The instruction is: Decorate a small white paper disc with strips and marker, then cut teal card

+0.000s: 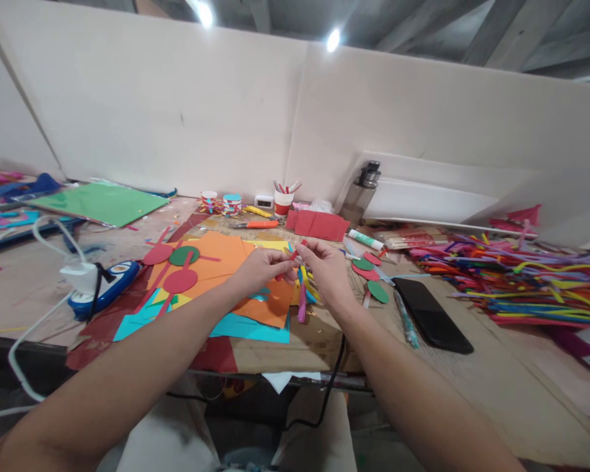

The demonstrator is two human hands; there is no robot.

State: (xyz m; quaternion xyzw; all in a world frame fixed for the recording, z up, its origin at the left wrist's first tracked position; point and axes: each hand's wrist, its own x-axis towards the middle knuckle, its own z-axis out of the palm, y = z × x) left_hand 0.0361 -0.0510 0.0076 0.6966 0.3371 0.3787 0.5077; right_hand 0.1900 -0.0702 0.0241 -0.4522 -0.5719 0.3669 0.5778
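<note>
Both my hands meet over the middle of the table. My left hand [259,267] is closed in a pinch on a bundle of coloured paper strips [302,295] in pink, yellow and blue. My right hand [326,265] grips the same bundle from the right, fingers curled round its top. The strips hang down between the hands above orange paper sheets [226,262] and a blue sheet [248,326]. Red and green paper circles on strips [181,269] lie on the orange paper to the left.
A black phone [431,314] lies right of my hands. A big heap of coloured pipe cleaners [516,275] fills the right side. A glue stick [366,239], a water bottle [360,195], a red cup [283,201], a green sheet [101,203] and a charger with white cable [81,278] stand around.
</note>
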